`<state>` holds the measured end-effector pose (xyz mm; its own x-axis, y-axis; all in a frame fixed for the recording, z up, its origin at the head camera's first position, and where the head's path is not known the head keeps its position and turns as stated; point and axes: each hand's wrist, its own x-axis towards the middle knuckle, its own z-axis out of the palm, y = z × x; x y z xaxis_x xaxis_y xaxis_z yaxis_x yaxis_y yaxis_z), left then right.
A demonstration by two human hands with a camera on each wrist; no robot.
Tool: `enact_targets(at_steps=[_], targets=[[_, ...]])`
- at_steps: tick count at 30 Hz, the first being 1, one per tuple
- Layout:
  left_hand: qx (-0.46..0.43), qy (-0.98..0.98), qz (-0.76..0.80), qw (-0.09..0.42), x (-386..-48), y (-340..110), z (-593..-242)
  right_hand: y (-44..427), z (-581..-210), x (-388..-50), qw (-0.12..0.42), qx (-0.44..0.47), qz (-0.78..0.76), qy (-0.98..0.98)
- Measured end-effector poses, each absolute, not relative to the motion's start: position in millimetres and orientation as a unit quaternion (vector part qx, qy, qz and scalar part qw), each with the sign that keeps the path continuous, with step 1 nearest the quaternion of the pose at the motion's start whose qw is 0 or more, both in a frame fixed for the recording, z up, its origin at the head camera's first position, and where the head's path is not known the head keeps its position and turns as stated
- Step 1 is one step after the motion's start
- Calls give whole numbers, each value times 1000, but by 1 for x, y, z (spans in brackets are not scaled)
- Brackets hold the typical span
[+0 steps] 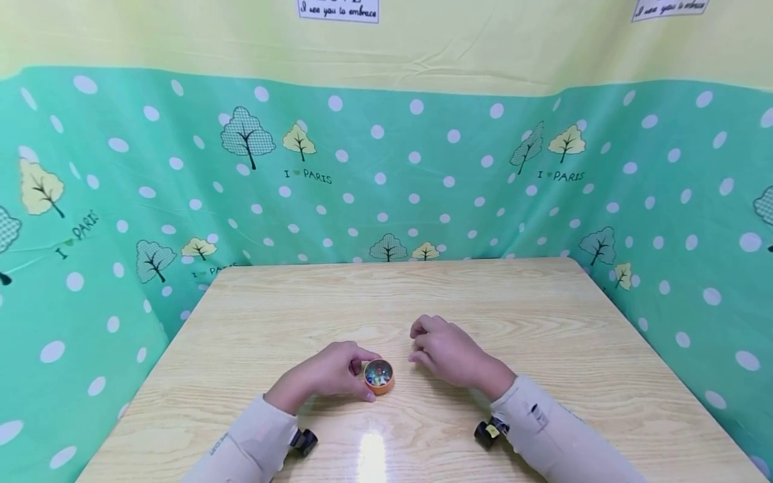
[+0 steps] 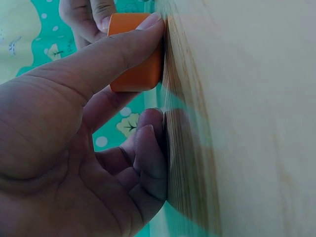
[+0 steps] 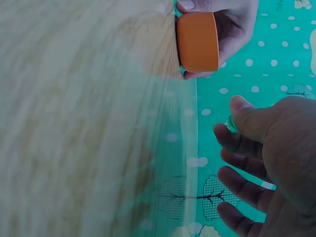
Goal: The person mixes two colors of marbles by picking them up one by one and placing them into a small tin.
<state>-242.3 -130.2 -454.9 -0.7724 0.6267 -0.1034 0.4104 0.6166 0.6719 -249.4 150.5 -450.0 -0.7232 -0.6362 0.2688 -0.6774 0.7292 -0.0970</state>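
Observation:
A small round orange cup (image 1: 381, 390) stands upright on the wooden table (image 1: 290, 295), with several shiny, multicoloured small pieces (image 1: 378, 373) inside. My left hand (image 1: 337, 371) grips its side between thumb and forefinger, while the other fingers curl near the tabletop. To the right of the cup, my right hand (image 1: 451, 354) hovers a little above the table. Between its thumb and forefinger it pinches a small clear green piece (image 3: 231, 124), glassy like a bead or marble; its exact shape is mostly hidden. The remaining right fingers are loosely bent.
A green and yellow curtain (image 1: 417, 161) with white dots and trees hangs behind the table and along both sides. Dark wrist cameras are strapped beneath both sleeves (image 1: 561, 429). Light glares off the tabletop in front of the cup.

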Motion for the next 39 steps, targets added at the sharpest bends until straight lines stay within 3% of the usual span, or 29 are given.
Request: enact_targets(at_steps=[26,39], targets=[[301,886,319,153,-242,-130,-453,142,-441,-243,150,381,154,-899],[299,885,317,164,-242,-130,-455,140,-439,-239,214,391,179,-877]])
